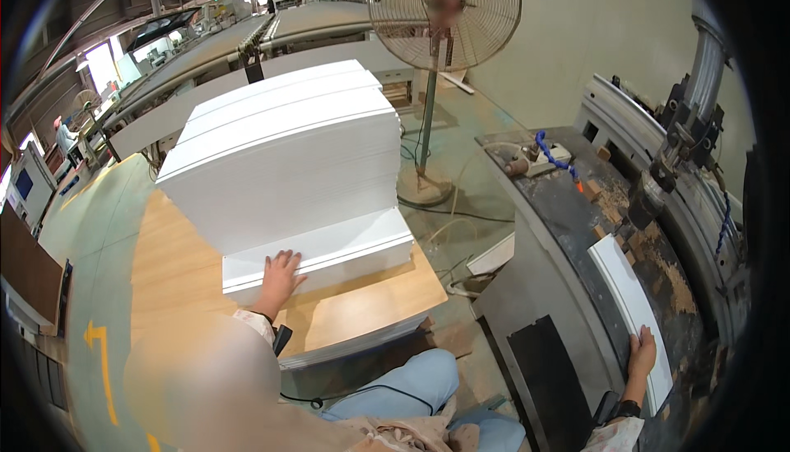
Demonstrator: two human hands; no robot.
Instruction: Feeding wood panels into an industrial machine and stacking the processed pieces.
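My left hand lies with fingers spread on the top of a low stack of white panels, at the near side of a much taller white stack. Both stacks rest on a wooden board. On the right, my right hand is closed over the near part of a long white panel, thumb and fingers at its edges. That panel lies on the dark, dusty table of a machine. A drill-like spindle head stands just beyond the panel's far end.
A large round fan on a pole stands behind the stacks, its cable on the floor. Wood chips and small blocks litter the machine table, near a blue coiled hose. Long conveyor tables run across the back. Another person is far left.
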